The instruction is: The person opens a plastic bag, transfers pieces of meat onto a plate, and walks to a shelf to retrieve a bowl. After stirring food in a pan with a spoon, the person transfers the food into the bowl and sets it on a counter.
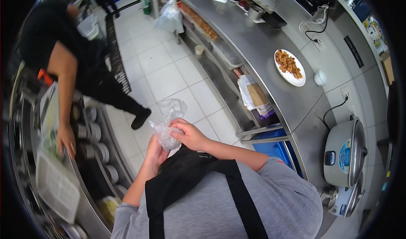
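Note:
A clear, crinkled plastic bag is held in front of my black apron, its upper part puffed out above my fingers. My left hand grips the bag from below on the left, with most of its fingers hidden behind the plastic. From the right, my right hand has its fingers bent and closed on the bag's side. Whether anything is inside the bag, I cannot make out.
On the steel counter to the right are a white plate of browned food pieces and a rice cooker. At left, another person leans over a prep station beside a white plastic basket. White floor tiles run between.

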